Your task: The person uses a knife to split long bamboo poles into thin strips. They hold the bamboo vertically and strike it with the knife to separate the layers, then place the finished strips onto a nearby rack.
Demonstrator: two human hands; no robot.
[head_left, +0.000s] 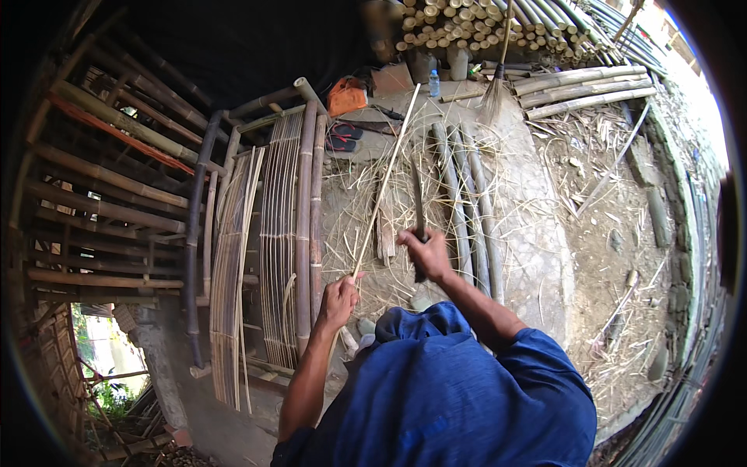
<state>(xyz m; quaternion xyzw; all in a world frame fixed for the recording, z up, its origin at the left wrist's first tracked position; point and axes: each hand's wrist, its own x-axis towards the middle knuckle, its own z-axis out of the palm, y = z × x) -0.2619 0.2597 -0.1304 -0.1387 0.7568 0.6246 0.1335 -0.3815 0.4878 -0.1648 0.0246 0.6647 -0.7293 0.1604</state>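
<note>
The scene is viewed by one head-worn fisheye camera, the left of a side-by-side pair, aimed steeply down and forward. Near the lens, the blue garment point(459, 397) is framed at the lower edge; the left hand point(339, 301) and right hand point(427, 254) are seen beyond it, and the stacked bamboo poles point(461, 26) are caught farther off at the top.

Daylight glare point(706, 74) whitens the upper right, shadow point(249, 47) blackens upper left, and outer lines bend.
</note>
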